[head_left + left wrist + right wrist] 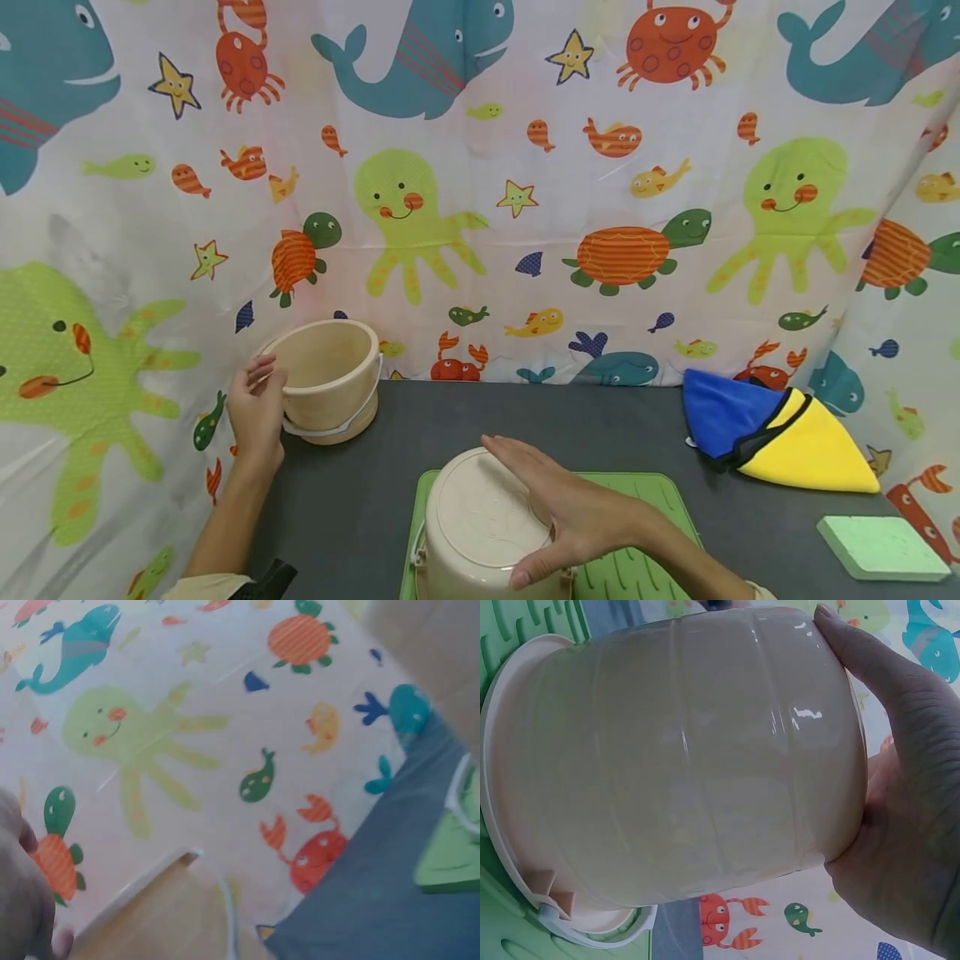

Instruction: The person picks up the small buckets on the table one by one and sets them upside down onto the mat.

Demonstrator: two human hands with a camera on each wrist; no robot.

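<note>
A cream bucket stands upside down on a green ridged mat. Across its round base spreads my right hand, fingers at the far edge and thumb at the near edge. From the right wrist, the bucket's side fills the view, with that hand against its base. A second cream bucket stands upright at the back left, its pale handle hanging down in front. My left hand is beside its left rim, fingers loosely bent. The left wrist view shows the left hand near that rim.
On the dark tabletop, a blue and yellow cloth lies at the right. A pale green sponge block lies in front of it. A curtain printed with sea animals borders the table at the back and both sides.
</note>
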